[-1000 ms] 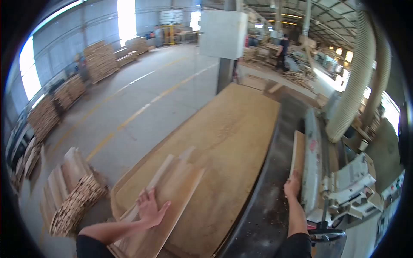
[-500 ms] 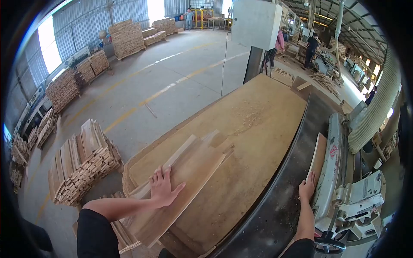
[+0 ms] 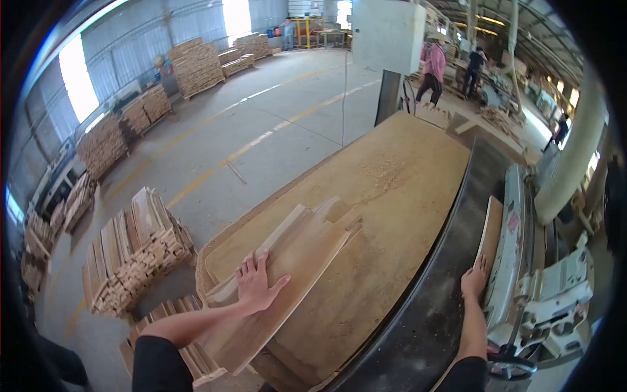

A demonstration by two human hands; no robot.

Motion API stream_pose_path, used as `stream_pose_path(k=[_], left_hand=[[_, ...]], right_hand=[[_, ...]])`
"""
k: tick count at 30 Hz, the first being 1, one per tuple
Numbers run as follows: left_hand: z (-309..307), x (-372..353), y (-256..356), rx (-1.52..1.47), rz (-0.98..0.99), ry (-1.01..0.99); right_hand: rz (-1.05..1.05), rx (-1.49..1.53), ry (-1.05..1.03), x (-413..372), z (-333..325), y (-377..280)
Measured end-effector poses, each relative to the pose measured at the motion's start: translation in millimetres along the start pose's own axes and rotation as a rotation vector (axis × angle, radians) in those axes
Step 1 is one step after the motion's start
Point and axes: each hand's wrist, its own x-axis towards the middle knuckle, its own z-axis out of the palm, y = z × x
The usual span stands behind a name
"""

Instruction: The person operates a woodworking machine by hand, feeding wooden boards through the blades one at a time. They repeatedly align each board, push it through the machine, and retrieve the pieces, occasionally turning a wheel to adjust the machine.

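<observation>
My left hand (image 3: 258, 285) lies with its fingers spread on a pile of flat wooden boards (image 3: 307, 261) at the near left of the tan tabletop. On the black machine bed, my right hand (image 3: 475, 279) grips the near end of a narrow wooden board (image 3: 492, 228). That board stands on its edge along the pale metal fence (image 3: 513, 222). Part of the right fingers is hidden behind the board.
Wood shavings (image 3: 385, 166) are scattered over the tan tabletop (image 3: 418, 150). A grey cabinet (image 3: 385, 36) rises at its far end. Stacked wood strips (image 3: 140, 255) stand on the floor at left. A ribbed hose (image 3: 571, 150) and a handwheel (image 3: 513, 366) are at right. Several people are farther off.
The view has shifted slightly, moving the scene a little to the right. A person in pink has come out from behind the cabinet. Both hands keep much the same places on the boards.
</observation>
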Motion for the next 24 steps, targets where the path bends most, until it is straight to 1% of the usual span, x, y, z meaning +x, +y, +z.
stream_pose_path(k=[4, 7, 14, 17, 19, 21, 22, 23, 24], left_hand=[[-2, 2, -3, 0.015, 0.006, -0.032], [3, 1, -7, 0.024, 0.029, -0.001], [1, -1, -6, 0.008, 0.029, 0.026], [2, -1, -7, 0.004, 0.036, 0.028], [-1, 0, -7, 0.032, 0.004, 0.012], [1, -1, -3, 0.046, -0.005, -0.021], [2, 0, -2, 0.046, -0.011, -0.03], [2, 6, 0, 0.05, -0.019, -0.039], [2, 12, 1, 0.047, 0.0, -0.032]], right_hand=[[0.017, -0.012, 0.004, -5, 8, 4], [-0.016, -0.055, 0.018, -5, 6, 4], [-0.01, -0.032, 0.014, -3, 9, 6], [-0.02, -0.03, 0.045, -5, 7, 2], [0.052, 0.15, -0.026, -6, 2, -10], [-0.016, 0.097, 0.091, -5, 14, 6], [0.102, 0.15, -0.042, -18, -31, -25], [-0.027, 0.105, 0.135, -10, 6, 1], [-0.001, 0.145, 0.11, -14, -7, -7]])
